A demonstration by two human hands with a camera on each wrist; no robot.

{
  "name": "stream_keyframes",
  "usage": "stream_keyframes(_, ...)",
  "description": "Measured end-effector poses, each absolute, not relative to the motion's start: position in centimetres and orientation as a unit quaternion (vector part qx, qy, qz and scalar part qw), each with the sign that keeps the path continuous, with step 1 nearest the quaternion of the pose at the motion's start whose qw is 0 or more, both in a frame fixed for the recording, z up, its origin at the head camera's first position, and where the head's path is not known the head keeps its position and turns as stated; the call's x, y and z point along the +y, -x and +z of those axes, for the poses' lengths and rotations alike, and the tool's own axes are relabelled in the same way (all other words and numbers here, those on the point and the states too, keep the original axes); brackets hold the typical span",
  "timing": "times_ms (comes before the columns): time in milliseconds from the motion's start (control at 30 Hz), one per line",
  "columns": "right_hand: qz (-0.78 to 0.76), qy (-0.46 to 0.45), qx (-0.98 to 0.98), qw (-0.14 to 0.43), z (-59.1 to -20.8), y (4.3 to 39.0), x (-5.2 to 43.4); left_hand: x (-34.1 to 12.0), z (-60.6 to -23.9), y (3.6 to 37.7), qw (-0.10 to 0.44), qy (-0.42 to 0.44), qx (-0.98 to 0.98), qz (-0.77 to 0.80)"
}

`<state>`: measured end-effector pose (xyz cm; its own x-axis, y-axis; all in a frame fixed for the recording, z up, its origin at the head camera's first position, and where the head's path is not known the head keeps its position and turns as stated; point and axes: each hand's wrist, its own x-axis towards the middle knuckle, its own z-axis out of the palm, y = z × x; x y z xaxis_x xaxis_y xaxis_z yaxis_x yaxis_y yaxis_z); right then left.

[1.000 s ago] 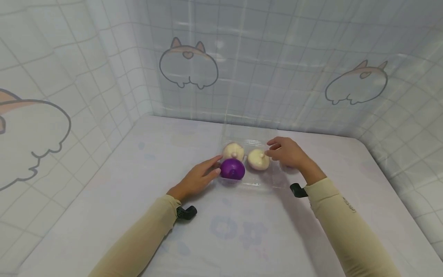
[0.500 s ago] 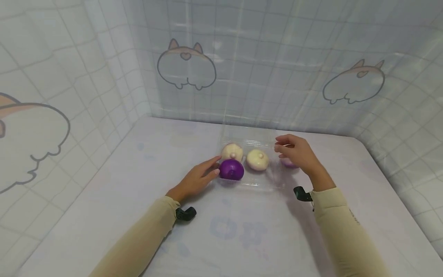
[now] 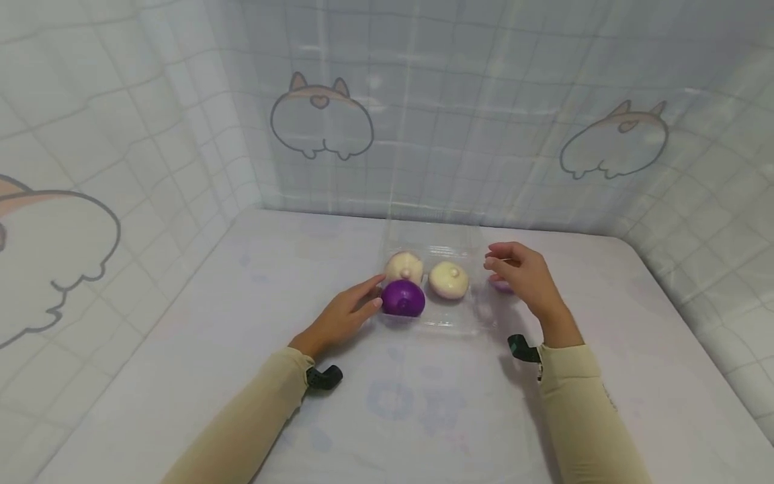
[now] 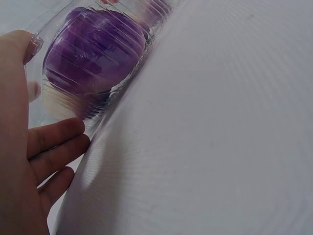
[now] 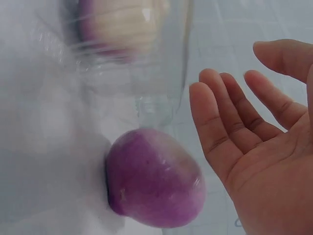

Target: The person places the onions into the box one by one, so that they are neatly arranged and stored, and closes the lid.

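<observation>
A clear plastic clamshell box (image 3: 447, 325) stands with its lid folded back. It holds a purple onion (image 3: 403, 298) at front left and two pale onions, one behind it (image 3: 404, 267) and one on the right (image 3: 448, 280). My left hand (image 3: 338, 316) rests against the box's left side, thumb at the rim beside the purple onion and fingers nearly straight. Just right of the box, my right hand (image 3: 521, 275) hovers with loosely bent fingers, nothing in them. Below it, a purple-and-white onion (image 5: 154, 178) lies on the table outside the box, partly hidden in the head view.
The table has a pale printed cloth (image 3: 363, 430). Tile-patterned curtains with cartoon animals surround it at the back (image 3: 447, 161) and both sides. The box's open lid (image 3: 432, 235) lies toward the back curtain.
My right hand has moved right, away from the right-hand pale onion in the box, to above the onion outside. My left hand stays at the box's left side.
</observation>
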<state>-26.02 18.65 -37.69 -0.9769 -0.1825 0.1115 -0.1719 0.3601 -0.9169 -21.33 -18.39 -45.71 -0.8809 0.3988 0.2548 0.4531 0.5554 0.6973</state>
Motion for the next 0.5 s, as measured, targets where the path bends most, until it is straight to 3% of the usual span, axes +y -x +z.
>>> stream_keyframes(500, -0.553, 0.081, 0.829, -0.037, -38.4, 26.1, 21.1, -18.4, -45.6, 21.0, 0.027, 0.234, -0.885, -0.402)
